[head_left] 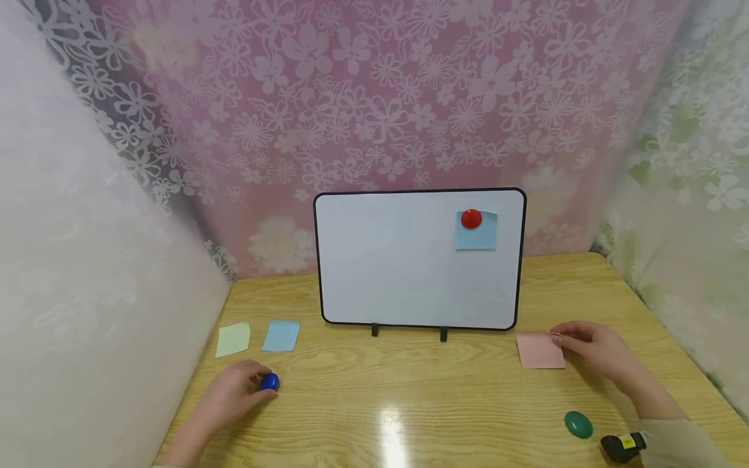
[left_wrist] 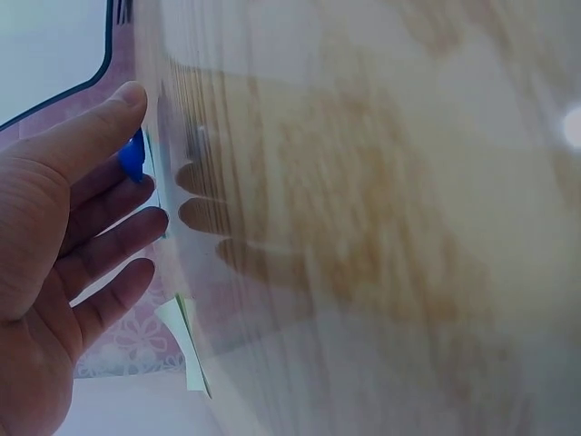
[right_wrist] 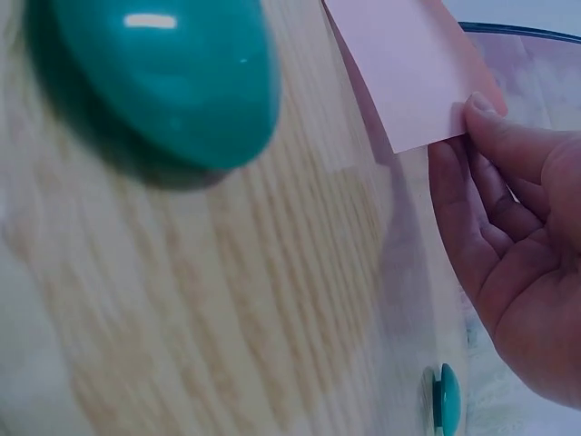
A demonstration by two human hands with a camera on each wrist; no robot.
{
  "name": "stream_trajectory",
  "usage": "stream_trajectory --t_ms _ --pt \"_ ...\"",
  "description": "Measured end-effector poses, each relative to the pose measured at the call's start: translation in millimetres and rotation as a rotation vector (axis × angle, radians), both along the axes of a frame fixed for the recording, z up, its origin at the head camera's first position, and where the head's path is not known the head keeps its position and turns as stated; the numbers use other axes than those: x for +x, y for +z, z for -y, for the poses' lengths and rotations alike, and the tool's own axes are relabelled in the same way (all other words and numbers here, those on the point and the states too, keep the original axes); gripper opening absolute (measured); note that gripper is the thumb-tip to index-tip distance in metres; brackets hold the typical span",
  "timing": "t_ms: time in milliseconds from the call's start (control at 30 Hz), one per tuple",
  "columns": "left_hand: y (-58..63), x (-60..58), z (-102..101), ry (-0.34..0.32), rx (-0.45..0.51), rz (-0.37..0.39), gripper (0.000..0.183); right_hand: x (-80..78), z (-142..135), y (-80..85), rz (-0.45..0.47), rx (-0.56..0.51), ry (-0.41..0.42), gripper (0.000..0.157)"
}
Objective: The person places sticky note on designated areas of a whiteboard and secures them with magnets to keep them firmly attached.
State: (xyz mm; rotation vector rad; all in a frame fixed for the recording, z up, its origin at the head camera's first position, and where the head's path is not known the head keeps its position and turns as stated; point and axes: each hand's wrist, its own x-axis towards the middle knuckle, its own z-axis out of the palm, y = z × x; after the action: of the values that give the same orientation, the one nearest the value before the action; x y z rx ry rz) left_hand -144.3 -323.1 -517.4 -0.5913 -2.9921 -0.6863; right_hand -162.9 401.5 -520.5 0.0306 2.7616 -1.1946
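Note:
My left hand pinches a round blue magnet between thumb and fingers, low over the left part of the table. In the left wrist view the blue magnet shows beneath the thumb, and the other fingers are spread. On the right, my right hand pinches a pink sticky note by its right edge. The right wrist view shows the pink note tilted up from the wood, one corner between thumb and fingers. A green magnet lies nearer me than the right hand.
A whiteboard stands at the back on small black feet, a blue note under a red magnet at its upper right. Green and blue notes lie at left. A second green magnet shows in the right wrist view.

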Motion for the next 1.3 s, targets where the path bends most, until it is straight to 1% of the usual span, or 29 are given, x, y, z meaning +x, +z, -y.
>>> stream_trajectory --t_ms 100,300,467,700,833,967,1067,1300 --pt "0.1 -0.5 0 0.011 -0.002 0.006 0.028 1.3 2 3.4 0.017 -0.039 0.001 0.044" --pt "1.3 -0.7 -2 0.035 -0.013 0.024 0.029 3.1 9 8.0 0.047 -0.165 -0.006 0.046" --pt "2.6 -1.3 -6 0.057 -0.035 0.03 0.028 3.4 9 7.0 0.046 -0.216 -0.014 0.045" --pt "5.7 -1.0 -7 0.068 -0.014 0.042 0.03 4.3 7 6.2 0.042 -0.245 -0.016 0.055" --pt "5.7 -3.2 -8 0.078 -0.026 0.034 0.03 5.7 10 8.4 0.044 -0.24 -0.033 0.058" --pt "6.9 -6.5 -10 0.074 -0.039 0.027 0.03 7.4 15 13.5 0.021 -0.212 -0.03 0.055" --pt "8.1 -7.9 -13 0.067 -0.043 0.03 0.029 7.0 18 15.7 0.009 -0.211 -0.022 0.052" --pt "10.6 -9.2 -18 0.063 -0.038 0.039 0.027 7.7 20 15.5 0.017 -0.287 -0.028 0.046"
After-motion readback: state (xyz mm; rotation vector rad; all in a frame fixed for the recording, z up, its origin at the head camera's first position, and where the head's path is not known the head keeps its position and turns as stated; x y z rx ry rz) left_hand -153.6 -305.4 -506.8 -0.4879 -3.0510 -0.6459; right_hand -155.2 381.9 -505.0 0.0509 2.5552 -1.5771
